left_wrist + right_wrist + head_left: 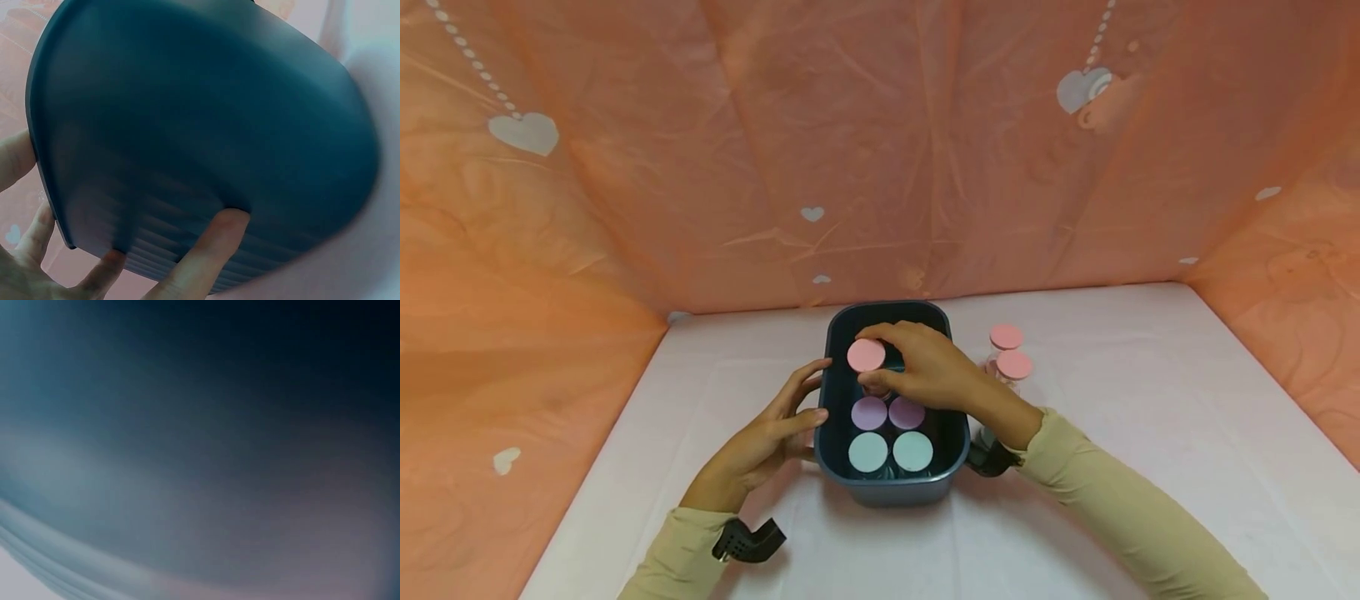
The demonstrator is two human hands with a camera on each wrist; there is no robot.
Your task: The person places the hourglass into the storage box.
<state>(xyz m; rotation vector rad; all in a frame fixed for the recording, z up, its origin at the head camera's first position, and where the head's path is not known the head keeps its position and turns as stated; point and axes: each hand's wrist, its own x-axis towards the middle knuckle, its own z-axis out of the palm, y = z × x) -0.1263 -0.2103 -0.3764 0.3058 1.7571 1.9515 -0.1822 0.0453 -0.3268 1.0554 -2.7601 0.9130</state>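
My right hand (925, 362) pinches a clear jar with a flat, round pink lid (867, 356), inside a deep, dark blue, round-cornered bin (902, 495). Jar: lid up, long axis near vertical, body mostly hidden. Bin: long axis runs away from me; smooth wall, ribbed in one patch. My left hand (767, 437), fingers spread, touches its outer left side. Nearer me inside: two matte purple lids (869, 413), then two pale mint lids (913, 452).
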